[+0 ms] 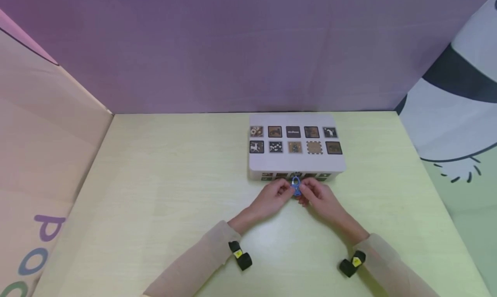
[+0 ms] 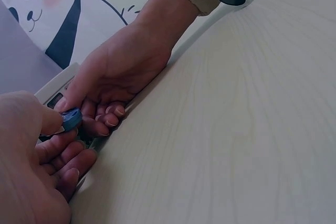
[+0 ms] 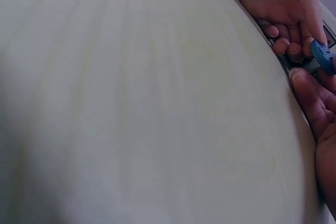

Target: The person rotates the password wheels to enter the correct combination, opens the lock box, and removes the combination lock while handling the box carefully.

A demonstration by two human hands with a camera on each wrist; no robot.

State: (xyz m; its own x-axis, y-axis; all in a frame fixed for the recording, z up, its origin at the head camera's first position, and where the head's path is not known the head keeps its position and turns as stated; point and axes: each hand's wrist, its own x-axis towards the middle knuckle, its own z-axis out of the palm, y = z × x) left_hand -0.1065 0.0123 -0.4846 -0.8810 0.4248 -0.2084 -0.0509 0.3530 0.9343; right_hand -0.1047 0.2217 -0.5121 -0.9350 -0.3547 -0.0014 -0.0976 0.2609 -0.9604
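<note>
A small blue padlock (image 1: 297, 189) with a raised shackle is at the front side of a white box (image 1: 297, 163) printed with square pictures. My left hand (image 1: 273, 197) pinches the padlock's left side between thumb and fingers. From the other side, my right hand (image 1: 323, 202) pinches it too. In the left wrist view the blue lock body (image 2: 72, 119) shows between both hands' fingertips. The right wrist view catches the padlock (image 3: 322, 56) at its right edge, partly covered by fingers. Whether the shackle is locked I cannot tell.
The box stands toward the back of a pale wooden table (image 1: 174, 180). Behind it rises a purple backdrop (image 1: 248, 51), with printed panels at both sides. Each sleeved forearm wears a black wrist camera, one on the left (image 1: 241, 256), another on the right (image 1: 352, 264).
</note>
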